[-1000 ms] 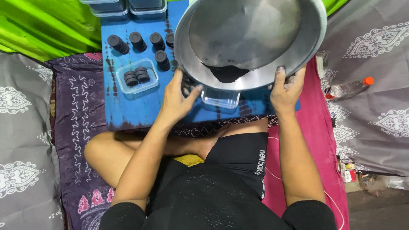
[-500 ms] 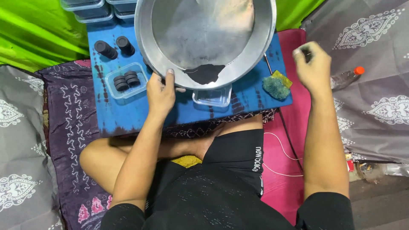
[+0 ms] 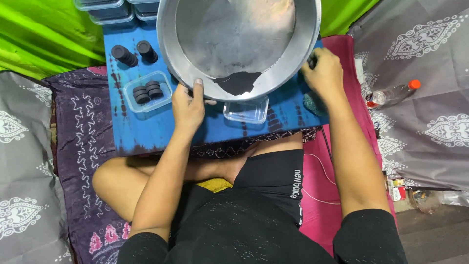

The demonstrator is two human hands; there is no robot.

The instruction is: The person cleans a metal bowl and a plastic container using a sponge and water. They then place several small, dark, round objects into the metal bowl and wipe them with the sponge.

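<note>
Left hand (image 3: 188, 106) is clamped on the near rim of a big round metal pan (image 3: 239, 44), fingers curled up over the edge. That pan is tilted toward the person, and a small heap of black powder (image 3: 238, 82) has gathered at its lowest point, right by the rim. Directly below that low edge sits an empty clear plastic box (image 3: 246, 109) on the blue tabletop (image 3: 146, 127).

On the other side, the right hand (image 3: 322, 73) rests against the pan's right rim with its fingers closed together; something dark shows between them, but what it is cannot be told. Just under this hand lies a bluish-green lump (image 3: 312, 103), partly hidden by the wrist.

To the left of the left hand stands a second clear plastic tub (image 3: 146, 92) holding a few black round discs (image 3: 148, 91). Further back on the tabletop are two short stacks of black discs (image 3: 134, 53), lying side by side. At the far edge, stacked clear containers (image 3: 110, 10) show only in part.

The person sits cross-legged on a purple patterned cloth (image 3: 83, 146), in black shorts. A plastic bottle with an orange cap (image 3: 391, 94) lies on grey patterned fabric (image 3: 430, 58), well apart to the right. A thin white cable (image 3: 317, 181) runs over the pink mat (image 3: 322, 195).
</note>
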